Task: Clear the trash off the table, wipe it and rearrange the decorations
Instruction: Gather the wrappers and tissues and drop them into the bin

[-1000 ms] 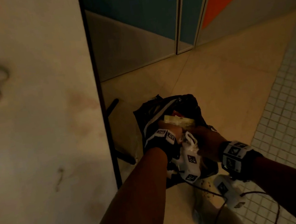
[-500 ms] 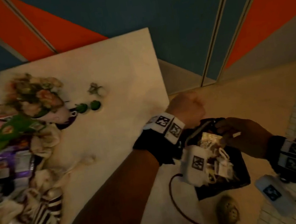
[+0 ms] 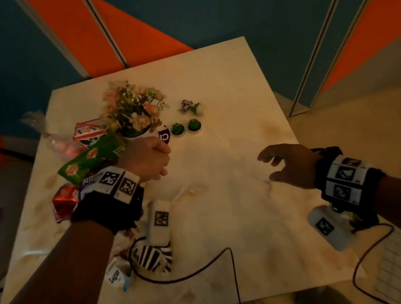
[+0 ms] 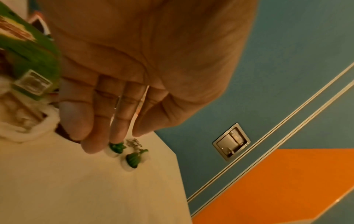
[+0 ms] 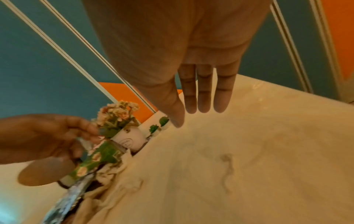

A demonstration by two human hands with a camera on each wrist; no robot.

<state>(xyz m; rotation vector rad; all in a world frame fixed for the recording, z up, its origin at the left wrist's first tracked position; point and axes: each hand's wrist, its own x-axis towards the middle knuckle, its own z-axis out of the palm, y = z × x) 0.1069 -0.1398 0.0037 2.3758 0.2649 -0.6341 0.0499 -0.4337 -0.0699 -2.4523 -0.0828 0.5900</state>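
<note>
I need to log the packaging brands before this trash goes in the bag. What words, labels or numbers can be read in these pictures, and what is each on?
"Lagu": white crumpled wrapper at the table's near left; it may continue out of sight.
"C": dark label beside the flower pot; the rest is hidden.
Green packet: red-and-yellow logos, blurred, unreadable.
Purple packet under the left wrist: white script, too blurred.
Flower pot's round stamp: too small.
Wrist bands: coded squares only.

My left hand (image 3: 147,157) hangs forward, fingers straight and close together. My right hand (image 3: 291,165) hovers apart, fingers spread and relaxed.
</note>
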